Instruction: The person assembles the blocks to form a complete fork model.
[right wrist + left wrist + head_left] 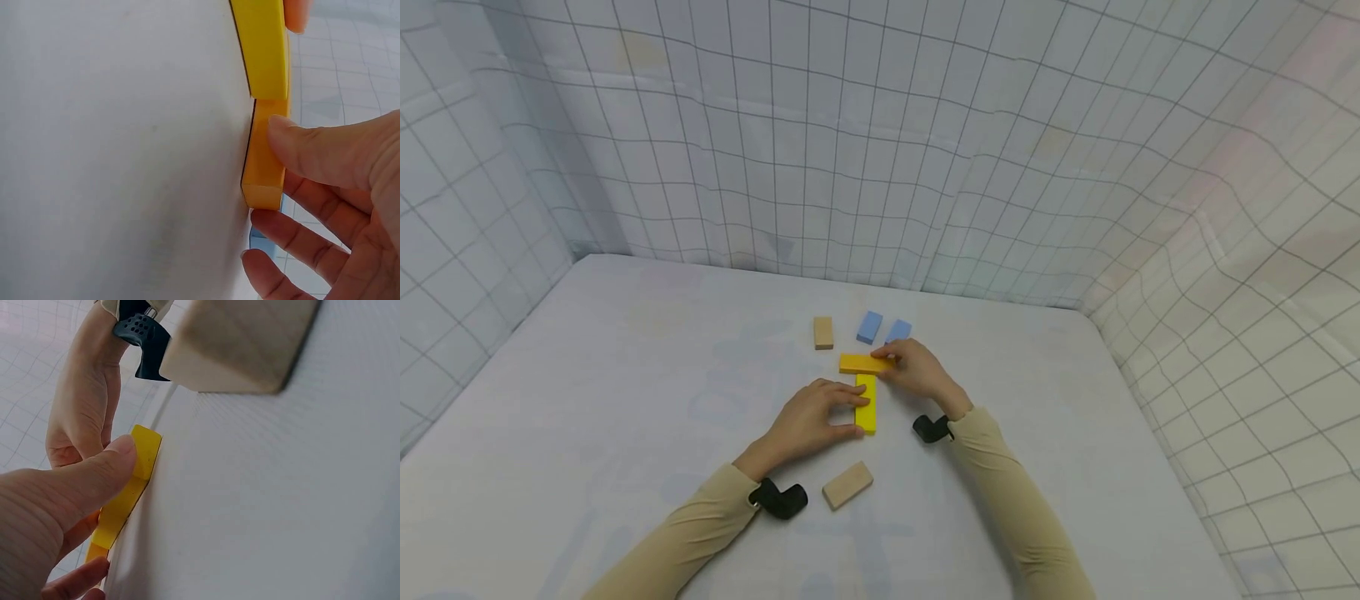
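A yellow block [867, 417] lies lengthwise away from me, its far end meeting the side of an orange-yellow block [853, 364] laid crosswise, so the two form a T. My left hand [811, 418] grips the yellow block, thumb at its near end and fingers over its farther part. At the crosswise block's right end, my right hand [917, 371] pinches it; in the right wrist view the thumb [294, 150] presses its near side, with the other fingers curled round the end and far side. One blue block [898, 330] is partly hidden behind the right hand.
Beyond the T stand another blue block [869, 326] and a plain wooden block [823, 332]. A second wooden block [847, 485] lies slanted nearer me, right of the left wrist. Grid-patterned cloth [850, 167] walls the white table [662, 375] at the back and sides.
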Tool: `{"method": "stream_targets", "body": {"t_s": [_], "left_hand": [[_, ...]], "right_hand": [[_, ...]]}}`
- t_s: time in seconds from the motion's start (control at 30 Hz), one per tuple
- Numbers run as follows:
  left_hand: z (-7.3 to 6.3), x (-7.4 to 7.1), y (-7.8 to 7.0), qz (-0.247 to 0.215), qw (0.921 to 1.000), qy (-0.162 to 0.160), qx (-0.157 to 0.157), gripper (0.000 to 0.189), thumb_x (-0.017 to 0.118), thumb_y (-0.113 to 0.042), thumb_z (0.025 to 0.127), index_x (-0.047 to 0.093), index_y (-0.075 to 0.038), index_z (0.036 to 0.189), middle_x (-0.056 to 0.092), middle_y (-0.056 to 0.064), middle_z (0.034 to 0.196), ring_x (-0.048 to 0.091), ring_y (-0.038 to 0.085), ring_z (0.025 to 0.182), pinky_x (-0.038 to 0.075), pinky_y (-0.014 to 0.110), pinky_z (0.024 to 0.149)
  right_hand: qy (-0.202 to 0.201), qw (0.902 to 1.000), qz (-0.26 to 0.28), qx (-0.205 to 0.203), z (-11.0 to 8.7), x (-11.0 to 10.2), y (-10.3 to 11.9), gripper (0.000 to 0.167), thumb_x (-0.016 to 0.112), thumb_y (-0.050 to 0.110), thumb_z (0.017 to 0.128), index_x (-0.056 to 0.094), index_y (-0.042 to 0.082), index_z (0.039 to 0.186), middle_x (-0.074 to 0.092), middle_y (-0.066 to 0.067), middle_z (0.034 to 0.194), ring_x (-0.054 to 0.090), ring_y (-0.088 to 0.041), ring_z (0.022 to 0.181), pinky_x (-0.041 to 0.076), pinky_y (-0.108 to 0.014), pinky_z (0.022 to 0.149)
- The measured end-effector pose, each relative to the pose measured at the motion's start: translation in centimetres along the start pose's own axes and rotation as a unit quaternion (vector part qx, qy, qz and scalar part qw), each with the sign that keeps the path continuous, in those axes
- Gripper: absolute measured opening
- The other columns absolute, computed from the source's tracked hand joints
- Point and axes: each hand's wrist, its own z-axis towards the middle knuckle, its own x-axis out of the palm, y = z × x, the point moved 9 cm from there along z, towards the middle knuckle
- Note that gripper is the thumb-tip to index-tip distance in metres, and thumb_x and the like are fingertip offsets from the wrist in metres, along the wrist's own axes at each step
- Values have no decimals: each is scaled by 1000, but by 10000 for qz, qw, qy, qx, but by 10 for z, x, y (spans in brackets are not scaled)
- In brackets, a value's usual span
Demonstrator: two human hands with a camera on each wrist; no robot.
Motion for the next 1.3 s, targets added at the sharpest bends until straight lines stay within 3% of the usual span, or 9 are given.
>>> {"method": "stream_targets", "body": {"t_s": [0.3,0.8,1.3], "left_hand": [[0,-2,-1,48,9996,-203,191,42,78,-33,78,71,-11,113,61,2,125,54,23,106,43,42,89],[2,0,0,-38,10000,-15,72,44,77,-36,79,70,-13,116,59,0,127,51,24,114,41,42,94],[4,1,5,-136,9998,124,-125,40,73,-39,82,71,-15,115,59,-3,127,50,22,114,41,40,94]], "right_hand": [[11,9999,115,-9,0,4,-2,29,71,6,85,69,5,114,66,-4,109,57,-19,98,45,-34,88],[-214,9994,15,-283,-6,3,2,29,69,8,88,67,4,116,66,-7,111,56,-22,101,44,-36,91],[-270,9992,-142,-259,-12,2,5,30,66,11,90,65,5,119,63,-8,116,54,-24,105,43,-39,92]]}}
